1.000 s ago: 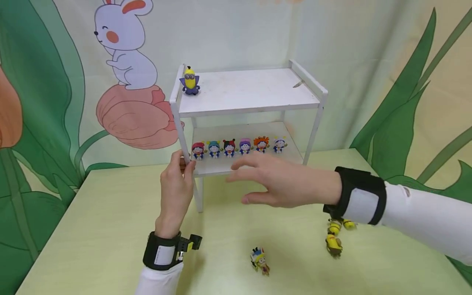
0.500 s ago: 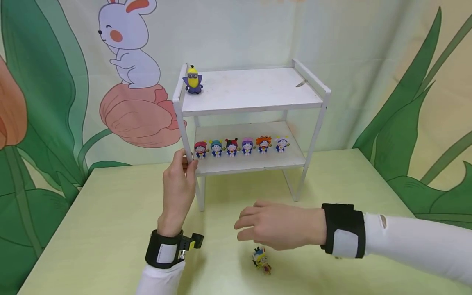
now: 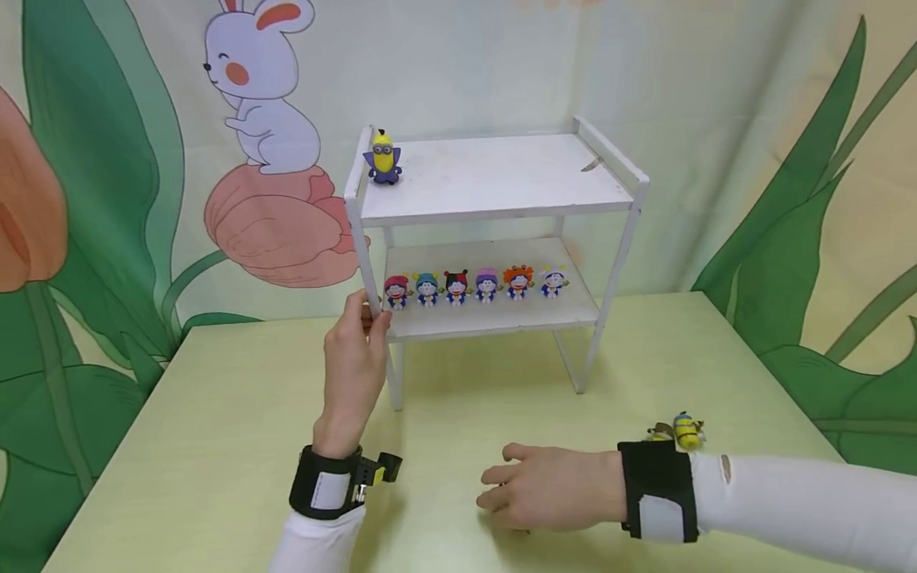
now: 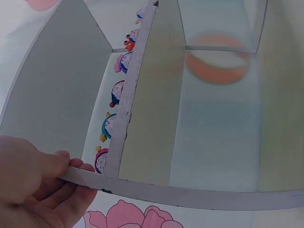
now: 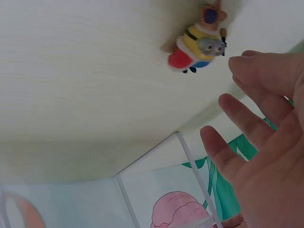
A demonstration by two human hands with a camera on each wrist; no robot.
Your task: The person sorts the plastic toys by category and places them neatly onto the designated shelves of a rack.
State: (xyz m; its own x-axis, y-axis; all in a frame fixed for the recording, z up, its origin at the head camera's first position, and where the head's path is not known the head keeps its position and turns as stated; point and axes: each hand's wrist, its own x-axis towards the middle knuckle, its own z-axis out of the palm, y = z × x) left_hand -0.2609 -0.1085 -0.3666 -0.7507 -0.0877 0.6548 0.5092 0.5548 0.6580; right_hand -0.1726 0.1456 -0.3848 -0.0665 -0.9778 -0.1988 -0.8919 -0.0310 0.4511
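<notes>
My left hand point(image 3: 353, 366) grips the left front post of a small white two-tier shelf point(image 3: 487, 181); in the left wrist view, thumb and fingers close round the white post point(image 4: 90, 178). Low over the table, my right hand point(image 3: 548, 487) has its fingers spread and loosely bent. A small Minion figurine point(image 5: 202, 45) with goggles and red, white and blue parts lies near those fingertips in the right wrist view. From the head, that hand hides nearly all of it.
A yellow-and-purple Minion figurine point(image 3: 384, 159) stands at the top tier's left end. Several blue figurines in coloured hats point(image 3: 456, 289) line the lower tier. More yellow figurines point(image 3: 688, 430) lie on the table point(image 3: 236, 446) behind my right wrist. A printed curtain point(image 3: 458, 72) hangs behind.
My right hand has come down from in front of the lower tier to over the figurine on the table. The left hand keeps its grip on the post. The head view has shifted slightly.
</notes>
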